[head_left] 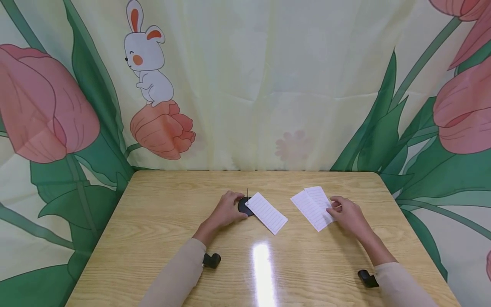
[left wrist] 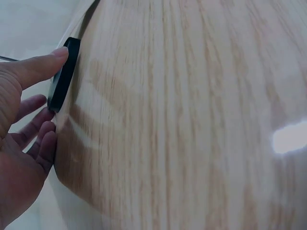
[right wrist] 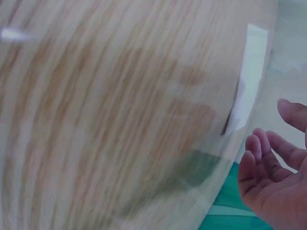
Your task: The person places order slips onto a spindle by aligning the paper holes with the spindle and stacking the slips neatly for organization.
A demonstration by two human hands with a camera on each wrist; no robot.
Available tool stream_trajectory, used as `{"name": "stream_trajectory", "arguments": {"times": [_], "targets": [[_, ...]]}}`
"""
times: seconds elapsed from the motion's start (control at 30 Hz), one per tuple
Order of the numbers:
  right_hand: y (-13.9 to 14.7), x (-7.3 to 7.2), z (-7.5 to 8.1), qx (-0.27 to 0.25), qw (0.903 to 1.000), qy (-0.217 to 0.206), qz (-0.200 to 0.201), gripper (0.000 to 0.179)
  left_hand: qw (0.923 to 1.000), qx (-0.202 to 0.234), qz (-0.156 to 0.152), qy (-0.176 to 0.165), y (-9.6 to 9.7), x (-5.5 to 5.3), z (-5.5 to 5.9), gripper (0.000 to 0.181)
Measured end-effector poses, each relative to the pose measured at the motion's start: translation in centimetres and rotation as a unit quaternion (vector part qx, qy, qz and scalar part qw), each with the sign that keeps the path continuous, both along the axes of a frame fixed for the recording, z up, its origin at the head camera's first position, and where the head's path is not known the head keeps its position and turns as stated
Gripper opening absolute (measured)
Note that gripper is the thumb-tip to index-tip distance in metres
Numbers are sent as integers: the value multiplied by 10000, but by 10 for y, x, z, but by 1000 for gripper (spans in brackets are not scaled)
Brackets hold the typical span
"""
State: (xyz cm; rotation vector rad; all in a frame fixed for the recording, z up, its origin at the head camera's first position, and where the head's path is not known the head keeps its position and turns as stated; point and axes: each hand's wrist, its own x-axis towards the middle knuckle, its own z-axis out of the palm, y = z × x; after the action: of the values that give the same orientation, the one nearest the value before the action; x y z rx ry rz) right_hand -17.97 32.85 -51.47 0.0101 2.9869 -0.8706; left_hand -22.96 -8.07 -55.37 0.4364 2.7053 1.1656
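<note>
My left hand (head_left: 227, 209) grips the round black base of a bill spike (head_left: 242, 207), its thumb and fingers at the rim. In the left wrist view the thumb presses the edge of the black base (left wrist: 64, 74). A lined white paper slip (head_left: 268, 214) lies with one corner over the base beside the thin upright rod; whether it is pierced I cannot tell. Two more lined slips (head_left: 312, 209) overlap on the table to the right. At their right edge is my right hand (head_left: 347, 213), its fingers loosely bent and, in the right wrist view, apart from the paper (right wrist: 249, 81).
The wooden table (head_left: 161, 213) ends at a curtain (head_left: 238, 85) printed with tulips and a rabbit. A bright light reflection lies on the tabletop in front of the slips. Black wrist devices (head_left: 212, 260) show at both sleeves.
</note>
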Motion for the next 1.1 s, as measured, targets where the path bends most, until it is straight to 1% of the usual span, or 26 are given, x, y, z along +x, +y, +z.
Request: {"name": "stream_trajectory", "arguments": {"times": [0.17,0.47,0.73,0.87,1.0,1.1], "targets": [[7,0,-3,123,9999,17,-93,46,9999,-8,111,-21,3,2,1,68],[13,-4,-8,251,9992,-199,-246,43,9997,-43,202,-103,6,2,2,64],[14,-10,-12,468,9986,-174,-163,33,9997,-32,237,-87,5,2,1,64],[12,-11,-11,419,9984,-231,-311,29,9997,-16,247,-72,5,2,1,63],[9,-10,-12,309,9977,-332,-499,29,9997,1,235,-71,5,2,2,63],[9,-10,-12,258,9975,-364,-551,30,9997,22,227,-58,4,2,1,63]]}}
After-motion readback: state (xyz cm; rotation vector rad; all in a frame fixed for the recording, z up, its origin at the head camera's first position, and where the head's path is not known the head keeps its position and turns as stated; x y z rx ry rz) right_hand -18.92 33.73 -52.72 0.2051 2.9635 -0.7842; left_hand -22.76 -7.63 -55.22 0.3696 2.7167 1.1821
